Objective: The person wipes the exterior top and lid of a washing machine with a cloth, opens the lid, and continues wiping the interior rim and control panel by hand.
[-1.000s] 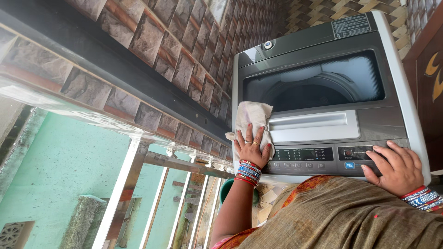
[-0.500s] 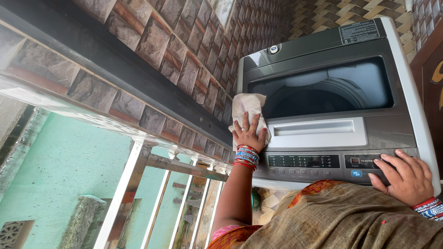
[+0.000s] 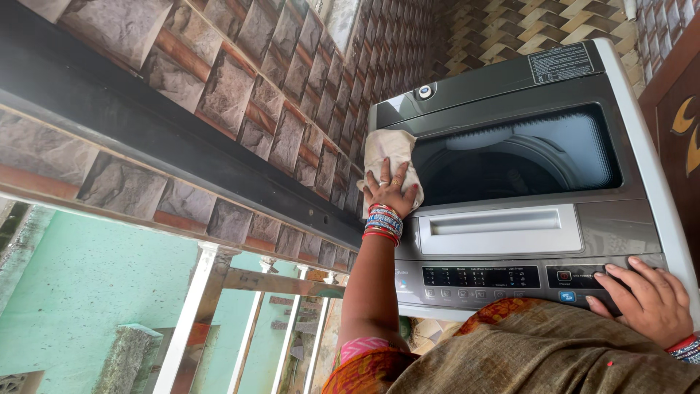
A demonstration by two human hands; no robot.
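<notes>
A grey top-loading washing machine point(image 3: 612, 211) with a dark glass lid point(image 3: 518, 157) fills the right side of the head view. My left hand point(image 3: 390, 191), wearing rings and bangles, presses a pale cloth point(image 3: 386, 149) flat against the lid's left edge. My right hand point(image 3: 645, 299) rests with fingers spread on the right end of the control panel point(image 3: 481, 277), holding nothing.
A tiled stone-pattern wall point(image 3: 277, 109) with a dark ledge runs close along the machine's left side. A metal railing point(image 3: 219, 306) and a green wall lie below left. A brown door point(image 3: 678, 109) stands to the right. My brown garment covers the bottom of the view.
My left hand has slid the cloth from near the control panel's left corner up along the lid's left edge. The right hand stayed on the panel.
</notes>
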